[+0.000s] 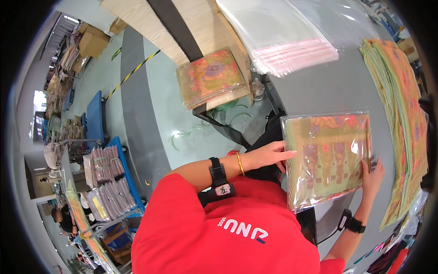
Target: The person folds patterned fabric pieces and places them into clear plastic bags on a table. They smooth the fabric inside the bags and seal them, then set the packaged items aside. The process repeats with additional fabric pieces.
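Observation:
A folded green cloth with an orange and purple pattern lies flat inside a clear plastic bag (328,160), at the near edge of the grey table. My left hand (273,155) is closed on the bag's left edge, fingers partly hidden beneath it. At the right edge, my right hand (373,176) grips the same bag, its thumb on top. Farther right is a long stack of folded patterned cloths (397,118), unbagged and close to my right hand. Beyond the bagged cloth lies a pile of clear plastic bags (292,50) with pink-striped ends.
Bagged patterned cloths (212,75) are stacked on a wooden stand (182,27) left of the table (319,91). A clear bottle (258,89) stands beside it. Farther left, a blue cart (122,160) carries many wrapped packages (109,198). Cardboard boxes (93,41) stand at the far left.

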`<act>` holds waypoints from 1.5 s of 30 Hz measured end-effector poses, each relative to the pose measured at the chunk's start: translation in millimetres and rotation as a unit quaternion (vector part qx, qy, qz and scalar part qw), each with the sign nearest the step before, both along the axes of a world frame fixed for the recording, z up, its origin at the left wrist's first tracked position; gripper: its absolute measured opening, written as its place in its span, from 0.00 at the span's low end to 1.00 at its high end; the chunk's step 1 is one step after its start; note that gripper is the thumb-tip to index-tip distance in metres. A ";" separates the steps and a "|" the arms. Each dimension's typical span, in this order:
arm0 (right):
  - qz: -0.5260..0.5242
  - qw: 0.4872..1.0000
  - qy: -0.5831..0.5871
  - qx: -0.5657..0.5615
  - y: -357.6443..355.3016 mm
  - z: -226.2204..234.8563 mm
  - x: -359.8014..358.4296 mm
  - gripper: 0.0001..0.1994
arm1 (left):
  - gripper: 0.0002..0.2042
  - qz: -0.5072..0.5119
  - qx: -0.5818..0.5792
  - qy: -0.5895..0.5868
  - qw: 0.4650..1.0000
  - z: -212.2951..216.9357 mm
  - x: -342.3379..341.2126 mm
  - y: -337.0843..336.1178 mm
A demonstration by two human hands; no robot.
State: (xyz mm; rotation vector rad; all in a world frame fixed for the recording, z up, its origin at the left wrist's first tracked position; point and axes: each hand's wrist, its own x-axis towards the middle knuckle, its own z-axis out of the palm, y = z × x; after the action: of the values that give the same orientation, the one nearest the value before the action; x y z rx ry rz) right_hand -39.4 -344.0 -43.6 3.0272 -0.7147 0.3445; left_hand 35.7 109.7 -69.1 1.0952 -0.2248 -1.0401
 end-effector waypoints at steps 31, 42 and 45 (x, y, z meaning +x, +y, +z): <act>0.012 0.873 0.031 0.486 197.4 39.8 103.9 0.04 | 0.18 0.412 -0.065 0.020 0.909 -155.9 270.8 449.0; -0.031 0.901 -0.030 0.431 206.0 22.2 95.5 0.05 | 0.07 0.534 0.058 0.044 0.842 -135.1 233.1 423.0; 0.003 0.912 -0.061 0.406 209.0 15.6 92.9 0.05 | 0.05 0.523 0.168 0.065 0.833 -214.0 226.1 442.3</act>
State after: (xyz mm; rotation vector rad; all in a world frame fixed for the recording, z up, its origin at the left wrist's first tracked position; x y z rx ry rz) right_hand 53.5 -135.0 -28.0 3.8050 -1.0850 0.2878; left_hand 261.8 552.0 -283.1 1.2069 0.6523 -0.1378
